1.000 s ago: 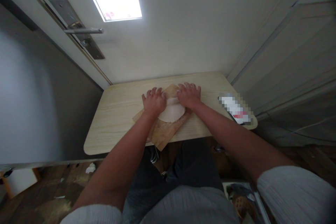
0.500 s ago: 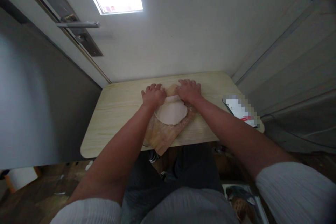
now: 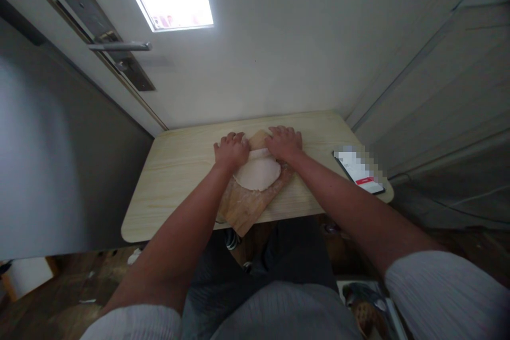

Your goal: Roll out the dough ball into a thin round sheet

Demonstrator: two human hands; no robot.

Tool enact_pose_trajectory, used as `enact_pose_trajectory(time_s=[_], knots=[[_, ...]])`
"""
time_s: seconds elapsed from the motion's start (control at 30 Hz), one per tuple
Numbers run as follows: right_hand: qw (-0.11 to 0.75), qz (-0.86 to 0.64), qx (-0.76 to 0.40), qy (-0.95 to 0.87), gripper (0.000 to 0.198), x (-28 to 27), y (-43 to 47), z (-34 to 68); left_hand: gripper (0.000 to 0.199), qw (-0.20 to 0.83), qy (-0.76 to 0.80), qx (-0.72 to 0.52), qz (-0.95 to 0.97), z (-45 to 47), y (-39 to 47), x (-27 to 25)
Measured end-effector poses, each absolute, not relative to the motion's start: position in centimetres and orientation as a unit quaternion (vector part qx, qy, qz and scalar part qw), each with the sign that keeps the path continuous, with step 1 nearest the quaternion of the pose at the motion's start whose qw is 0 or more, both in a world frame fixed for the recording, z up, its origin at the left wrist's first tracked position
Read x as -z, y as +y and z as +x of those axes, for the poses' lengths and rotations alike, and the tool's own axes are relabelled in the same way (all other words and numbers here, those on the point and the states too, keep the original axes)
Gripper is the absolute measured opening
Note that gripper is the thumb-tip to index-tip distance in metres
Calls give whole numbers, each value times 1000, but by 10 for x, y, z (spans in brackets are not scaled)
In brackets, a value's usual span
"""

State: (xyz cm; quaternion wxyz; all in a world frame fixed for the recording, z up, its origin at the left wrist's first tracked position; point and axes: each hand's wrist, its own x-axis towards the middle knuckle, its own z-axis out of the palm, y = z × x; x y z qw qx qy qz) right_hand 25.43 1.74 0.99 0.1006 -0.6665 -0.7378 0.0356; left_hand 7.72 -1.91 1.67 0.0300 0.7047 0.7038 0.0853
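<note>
A flattened round of pale dough (image 3: pixel 258 175) lies on a floured wooden board (image 3: pixel 243 210), which is turned cornerwise. Across the dough's far edge is a short pale cylinder, which looks like a rolling pin (image 3: pixel 260 153). My left hand (image 3: pixel 231 150) covers its left end and my right hand (image 3: pixel 284 143) its right end, both palms down, with the fingers curving over toward the door. The ends of the pin are hidden beneath my hands.
The board rests on a light wooden table (image 3: pixel 171 175) set against a white door (image 3: pixel 271 64) with a metal handle (image 3: pixel 123 46). A phone (image 3: pixel 358 170), partly pixelated, lies near the table's right edge. My legs are under the table.
The view has shifted slightly, so the table and phone sit a little differently in the picture. Both hands stay on the pin at the dough's far edge, with little visible movement.
</note>
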Motion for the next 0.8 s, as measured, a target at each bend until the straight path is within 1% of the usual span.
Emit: enact_pose_trajectory(time_s=[0.27, 0.43, 0.67, 0.8], knots=[[126, -665, 13, -736, 47, -6, -19, 260, 52, 2, 704, -98, 703, 87, -48, -17], [138, -658, 28, -740, 50, -7, -46, 267, 52, -18, 688, -104, 718, 91, -71, -18], [169, -649, 25, -741, 55, -3, -93, 277, 60, -24, 665, -122, 737, 94, -111, -15], [167, -644, 11, -747, 50, -8, -111, 285, 61, -17, 664, -107, 740, 98, -130, -23]])
